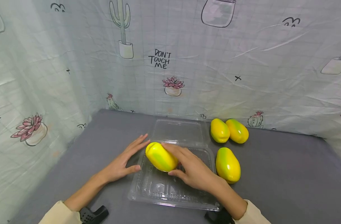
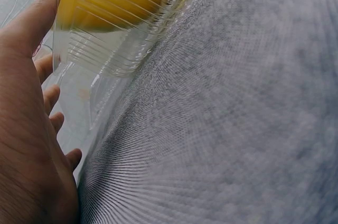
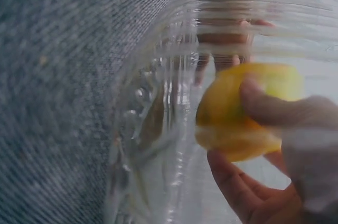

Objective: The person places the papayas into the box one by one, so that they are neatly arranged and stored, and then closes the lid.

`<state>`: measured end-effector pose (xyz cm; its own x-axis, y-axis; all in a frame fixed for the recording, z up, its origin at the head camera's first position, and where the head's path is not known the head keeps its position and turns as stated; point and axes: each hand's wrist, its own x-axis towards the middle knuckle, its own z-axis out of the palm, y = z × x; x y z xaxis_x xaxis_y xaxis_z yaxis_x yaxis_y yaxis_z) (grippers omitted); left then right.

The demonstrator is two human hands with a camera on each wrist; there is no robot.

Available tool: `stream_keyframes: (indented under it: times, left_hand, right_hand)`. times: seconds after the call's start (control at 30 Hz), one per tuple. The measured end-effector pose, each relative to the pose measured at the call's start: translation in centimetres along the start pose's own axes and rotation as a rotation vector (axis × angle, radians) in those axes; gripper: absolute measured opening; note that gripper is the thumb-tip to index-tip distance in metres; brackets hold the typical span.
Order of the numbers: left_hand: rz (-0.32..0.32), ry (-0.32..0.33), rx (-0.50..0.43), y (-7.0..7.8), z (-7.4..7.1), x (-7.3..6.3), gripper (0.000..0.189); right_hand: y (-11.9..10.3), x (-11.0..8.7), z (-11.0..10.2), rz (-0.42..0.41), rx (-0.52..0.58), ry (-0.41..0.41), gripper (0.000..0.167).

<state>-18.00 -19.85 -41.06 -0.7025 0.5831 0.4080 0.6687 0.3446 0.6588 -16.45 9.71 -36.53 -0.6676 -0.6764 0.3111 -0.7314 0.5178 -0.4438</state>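
Cream sleeves lead to a spread left hand, holding nothing, and a right hand curled round a yellow fruit over the far-left corner of a clear container (glossy skin might slip if that grip loosens), on a grey desk whose far edge meets cactus-printed sheeting.
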Motion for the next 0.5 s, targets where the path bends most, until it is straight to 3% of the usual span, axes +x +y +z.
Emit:
stream_keyframes:
  times: [0.5]
  left_hand:
    - [0.02,0.008,-0.007,-0.12,0.06,-0.21,0.075]
  right_hand:
    - [-0.18,-0.07,0.55,0.027,-0.017,-0.011,0.092]
